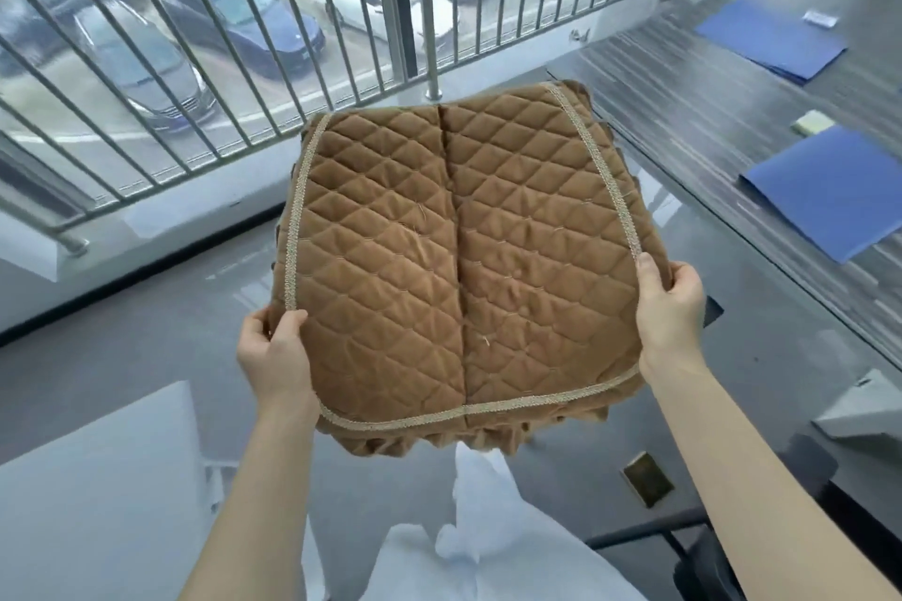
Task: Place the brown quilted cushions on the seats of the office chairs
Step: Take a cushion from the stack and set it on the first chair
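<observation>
fig.: brown diamond-quilted cushion w/ beige braid trim (pixel 463 259) held flat in mid-air before person, above grey floor (pixel 146 332), near metal railing (pixel 244 63). left hand (pixel 273 356) fingers clamped on near-left corner; right hand (pixel 671 307) fingers clamped on right edge. no office chair seat clearly in view; dark frame at lower right unidentifiable. progress, as judged: cushion in hand, not yet placed; carry to chair + lay-down remain. other cushions not visible.

Operator: two bare forearms, no sleeves in view | left hand (pixel 273 354): no glove, ring or watch | right hand (pixel 671 307): no glove, ring or watch, nails short and unpainted | garment (pixel 439 551): pale blue-white, creased fabric at lower frame
</observation>
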Demonstrator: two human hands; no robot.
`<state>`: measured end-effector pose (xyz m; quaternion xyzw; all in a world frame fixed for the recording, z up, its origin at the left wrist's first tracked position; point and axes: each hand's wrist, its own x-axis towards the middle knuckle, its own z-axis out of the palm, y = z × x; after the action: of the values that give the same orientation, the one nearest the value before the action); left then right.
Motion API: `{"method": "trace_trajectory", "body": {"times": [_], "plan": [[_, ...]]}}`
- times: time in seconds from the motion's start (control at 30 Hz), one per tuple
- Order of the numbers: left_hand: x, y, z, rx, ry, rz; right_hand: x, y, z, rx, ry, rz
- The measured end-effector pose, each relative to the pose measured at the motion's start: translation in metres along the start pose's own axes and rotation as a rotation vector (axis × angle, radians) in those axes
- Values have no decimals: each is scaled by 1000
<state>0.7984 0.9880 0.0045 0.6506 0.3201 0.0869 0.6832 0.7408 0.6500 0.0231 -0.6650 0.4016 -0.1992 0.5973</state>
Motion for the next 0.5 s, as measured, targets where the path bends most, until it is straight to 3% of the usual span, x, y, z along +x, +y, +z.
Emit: {"method": "trace_trajectory", "body": {"times": [0.17,0.33,0.5], "plan": [[48,25,94,266,-43,217,68,-28,39,-81,155,-96],[85,51,173,419,-183,415,124,-58,64,-37,268,-162],[132,47,244,733,-473,314,167,-102,69,-109,335,-386]]}}
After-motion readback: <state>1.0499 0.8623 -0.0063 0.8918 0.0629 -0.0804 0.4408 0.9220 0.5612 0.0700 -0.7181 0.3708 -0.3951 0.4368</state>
